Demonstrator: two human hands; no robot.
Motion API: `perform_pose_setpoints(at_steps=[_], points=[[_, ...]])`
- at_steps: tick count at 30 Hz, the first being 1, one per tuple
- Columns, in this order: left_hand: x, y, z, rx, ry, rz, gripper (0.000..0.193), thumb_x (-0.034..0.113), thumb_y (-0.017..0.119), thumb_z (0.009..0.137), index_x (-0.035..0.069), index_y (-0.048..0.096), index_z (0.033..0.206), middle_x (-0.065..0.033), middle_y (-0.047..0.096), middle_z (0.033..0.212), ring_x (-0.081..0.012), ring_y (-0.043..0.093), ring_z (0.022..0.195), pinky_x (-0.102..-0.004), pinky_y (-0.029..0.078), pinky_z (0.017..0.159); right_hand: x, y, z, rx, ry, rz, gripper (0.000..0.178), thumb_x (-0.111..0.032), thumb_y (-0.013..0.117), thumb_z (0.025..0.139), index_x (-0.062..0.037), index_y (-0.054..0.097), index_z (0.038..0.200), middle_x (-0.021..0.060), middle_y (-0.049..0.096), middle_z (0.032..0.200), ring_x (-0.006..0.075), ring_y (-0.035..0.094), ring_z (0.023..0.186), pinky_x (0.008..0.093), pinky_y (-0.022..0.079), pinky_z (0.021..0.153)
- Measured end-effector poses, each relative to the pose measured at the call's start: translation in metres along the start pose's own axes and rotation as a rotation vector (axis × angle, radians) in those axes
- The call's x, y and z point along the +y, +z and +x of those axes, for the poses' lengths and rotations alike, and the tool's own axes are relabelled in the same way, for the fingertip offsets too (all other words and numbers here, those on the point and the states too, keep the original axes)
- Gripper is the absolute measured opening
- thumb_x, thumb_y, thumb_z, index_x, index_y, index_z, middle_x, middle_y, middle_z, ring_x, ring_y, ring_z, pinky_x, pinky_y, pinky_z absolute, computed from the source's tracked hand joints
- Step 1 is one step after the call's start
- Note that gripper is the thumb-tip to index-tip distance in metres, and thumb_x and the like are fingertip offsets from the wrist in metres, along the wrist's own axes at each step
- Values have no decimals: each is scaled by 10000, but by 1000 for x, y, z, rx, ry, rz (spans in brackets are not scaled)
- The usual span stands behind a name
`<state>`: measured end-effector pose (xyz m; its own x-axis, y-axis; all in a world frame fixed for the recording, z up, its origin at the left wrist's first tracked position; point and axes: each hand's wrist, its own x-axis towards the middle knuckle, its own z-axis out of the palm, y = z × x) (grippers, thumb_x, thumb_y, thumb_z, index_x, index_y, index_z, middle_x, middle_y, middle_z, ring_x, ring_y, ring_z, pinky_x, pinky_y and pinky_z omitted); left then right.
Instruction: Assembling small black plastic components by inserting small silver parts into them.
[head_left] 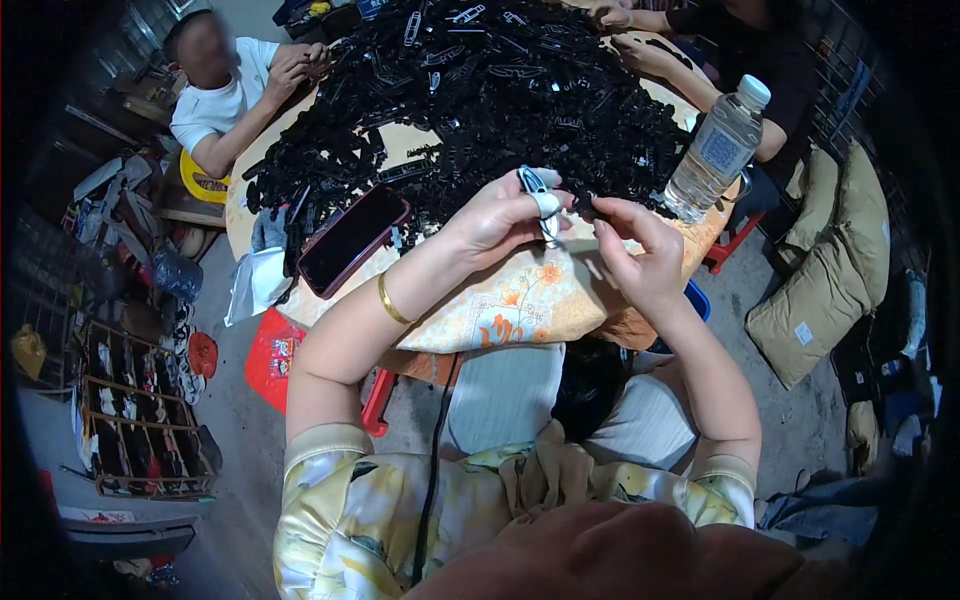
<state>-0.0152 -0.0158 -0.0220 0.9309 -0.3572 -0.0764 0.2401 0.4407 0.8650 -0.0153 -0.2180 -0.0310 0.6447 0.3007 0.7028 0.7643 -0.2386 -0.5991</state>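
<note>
My left hand (pixel 503 215) is closed, its fingertips toward the middle of the table. Along its thumb and fingers lies a small shiny looped piece (pixel 534 182), pale with dark edges; its exact kind is unclear. Pale wraps cover some of the fingertips. Facing it, my right hand (pixel 640 245) has thumb and index finger bent round a small black part (pixel 584 207), which sits between the two hands. Just beyond both hands rises a big heap of small black plastic parts (pixel 480 110), some with outlined loop shapes.
The round table wears a flowered cloth (pixel 510 310). A dark phone (pixel 355 240) lies left of my hands, a clear bottle with a white cap (pixel 720 150) stands right. Two people (pixel 215 95) work across the heap. Tan sacks (pixel 820 290) lie right, a rack (pixel 145 410) stands left.
</note>
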Motion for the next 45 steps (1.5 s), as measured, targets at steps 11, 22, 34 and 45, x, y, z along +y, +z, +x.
perform_pose_setpoints(at_steps=[11,22,34,45], points=[[-6,13,-1,-62,95,166,404,-12,624,785,41,490,1163,-81,612,975,-168,622,884,-302,535,783,-3,-1,-2,91,102,123,115,-11,655,773,20,635,882,89,647,881,114,608,762,224,487,687],[-10,14,-2,-4,75,168,348,-36,601,803,12,502,1133,-108,627,964,-174,649,805,-270,550,748,-4,-1,4,140,-276,-169,144,32,683,669,-8,624,795,113,645,798,240,619,708,309,495,625],[-12,15,-3,28,133,149,353,-32,608,800,-15,496,1134,-150,592,1088,-175,626,891,-281,532,811,-9,-4,6,7,-420,-373,221,44,670,662,-12,613,868,109,617,836,247,596,727,314,476,616],[-2,31,-21,33,261,566,301,24,661,762,-18,562,1042,-58,636,942,-82,603,826,-215,504,752,-13,-4,-3,-244,510,349,271,-64,665,792,32,573,1028,55,612,968,97,580,851,233,480,733]])
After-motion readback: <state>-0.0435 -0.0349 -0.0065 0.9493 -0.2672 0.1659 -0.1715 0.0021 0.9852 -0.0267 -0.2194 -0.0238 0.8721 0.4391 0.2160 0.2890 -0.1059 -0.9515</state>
